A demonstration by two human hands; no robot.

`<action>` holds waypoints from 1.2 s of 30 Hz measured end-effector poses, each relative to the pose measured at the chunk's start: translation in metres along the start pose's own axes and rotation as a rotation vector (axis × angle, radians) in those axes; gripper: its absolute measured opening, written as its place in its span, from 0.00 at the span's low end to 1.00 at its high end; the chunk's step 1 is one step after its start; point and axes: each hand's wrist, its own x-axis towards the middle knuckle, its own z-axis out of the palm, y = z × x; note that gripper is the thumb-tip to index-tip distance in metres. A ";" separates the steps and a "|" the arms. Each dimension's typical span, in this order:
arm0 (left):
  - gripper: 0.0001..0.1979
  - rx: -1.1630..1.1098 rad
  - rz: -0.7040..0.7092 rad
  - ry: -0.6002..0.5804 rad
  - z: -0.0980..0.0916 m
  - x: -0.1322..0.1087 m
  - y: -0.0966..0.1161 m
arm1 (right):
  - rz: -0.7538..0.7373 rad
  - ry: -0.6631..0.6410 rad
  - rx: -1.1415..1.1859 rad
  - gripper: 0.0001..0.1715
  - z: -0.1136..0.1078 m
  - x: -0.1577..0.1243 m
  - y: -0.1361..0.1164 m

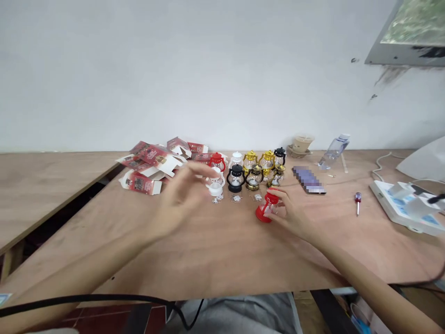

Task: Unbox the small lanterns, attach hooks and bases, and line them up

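My right hand [288, 213] grips a small red lantern [267, 208] from the right side, tilted just over the table. In front of the white lantern [216, 185], my left hand [184, 195] is raised and smeared by motion, fingers stretched out and nothing seen in them. Beside the white one stand a black lantern [236, 178] and bronze-coloured ones [254, 177]. The row behind has another red lantern [217, 161], gold ones [251, 161] and a second black one [279, 156]. Small tags with thin wire [236, 199] lie in front of the lanterns.
Opened red-and-white boxes [153, 160] are heaped at the left. On the right are a phone [308, 179], a screwdriver [358, 202], a tilted clear bottle [334, 150], a beige pot [301, 144] and a power strip [392, 206]. A black cable [114, 297] crosses the lower left.
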 end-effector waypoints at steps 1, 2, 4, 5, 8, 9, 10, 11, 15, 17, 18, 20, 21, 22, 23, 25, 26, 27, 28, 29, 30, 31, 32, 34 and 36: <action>0.15 0.039 -0.051 -0.067 0.013 -0.005 -0.010 | -0.003 0.014 0.036 0.32 0.005 0.000 -0.005; 0.20 0.082 -0.116 -0.139 0.028 -0.011 -0.022 | -0.005 0.019 0.073 0.33 0.009 0.000 -0.012; 0.33 0.134 -0.248 -0.253 0.056 -0.022 -0.050 | -0.027 0.011 0.147 0.36 0.017 0.002 -0.030; 0.40 0.137 -0.285 -0.278 0.068 -0.028 -0.063 | -0.051 0.004 0.173 0.36 0.020 0.003 -0.040; 0.41 0.025 -0.309 -0.290 0.091 -0.041 -0.089 | -0.179 -0.015 0.148 0.28 0.028 0.013 -0.062; 0.40 -0.023 -0.305 -0.268 0.093 -0.044 -0.094 | -0.224 -0.006 0.108 0.25 0.029 0.017 -0.066; 0.38 -0.070 -0.307 -0.246 0.094 -0.045 -0.097 | -0.252 0.018 0.060 0.23 0.031 0.020 -0.067; 0.36 -0.113 -0.318 -0.226 0.092 -0.046 -0.099 | -0.257 0.061 0.008 0.21 0.033 0.023 -0.066; 0.33 -0.216 -0.440 -0.114 0.082 -0.044 -0.101 | -0.274 0.217 -0.158 0.13 0.038 0.028 -0.047; 0.33 -0.244 -0.479 -0.075 0.080 -0.041 -0.101 | -0.399 0.242 -0.181 0.10 0.039 0.028 -0.038; 0.33 -0.258 -0.488 -0.073 0.079 -0.039 -0.100 | -0.476 0.271 -0.173 0.09 0.039 0.028 -0.035; 0.31 -0.288 -0.497 -0.092 0.078 -0.035 -0.099 | -0.561 0.370 -0.128 0.09 0.038 0.028 -0.034; 0.30 -0.301 -0.504 -0.105 0.077 -0.033 -0.098 | -0.568 0.422 -0.095 0.09 0.037 0.028 -0.036; 0.29 -0.313 -0.514 -0.122 0.077 -0.031 -0.097 | -0.552 0.455 -0.057 0.09 0.036 0.028 -0.038; 0.28 -0.326 -0.526 -0.145 0.076 -0.030 -0.096 | -0.520 0.469 -0.019 0.10 0.035 0.028 -0.040; 0.24 -0.352 -0.553 -0.202 0.074 -0.028 -0.095 | -0.469 0.467 0.021 0.10 0.033 0.029 -0.043; 0.22 -0.364 -0.565 -0.222 0.073 -0.027 -0.095 | -0.473 0.465 0.016 0.10 0.032 0.029 -0.044; 0.21 -0.374 -0.574 -0.231 0.073 -0.028 -0.094 | -0.499 0.466 -0.006 0.09 0.032 0.029 -0.044; 0.20 -0.380 -0.578 -0.228 0.074 -0.028 -0.094 | -0.550 0.466 -0.041 0.09 0.033 0.028 -0.044; 0.20 -0.384 -0.579 -0.215 0.075 -0.029 -0.093 | -0.616 0.462 -0.081 0.08 0.034 0.027 -0.043; 0.20 -0.386 -0.577 -0.197 0.076 -0.030 -0.092 | -0.681 0.447 -0.121 0.07 0.036 0.026 -0.042; 0.20 -0.386 -0.572 -0.175 0.078 -0.031 -0.092 | -0.737 0.430 -0.154 0.07 0.039 0.024 -0.041; 0.21 -0.386 -0.565 -0.152 0.079 -0.032 -0.092 | -0.781 0.418 -0.179 0.06 0.042 0.023 -0.039; 0.23 -0.384 -0.553 -0.113 0.081 -0.033 -0.092 | -0.833 0.424 -0.171 0.07 0.047 0.020 -0.036; 0.23 -0.384 -0.545 -0.093 0.081 -0.033 -0.094 | -0.727 0.482 -0.052 0.03 0.051 0.018 -0.032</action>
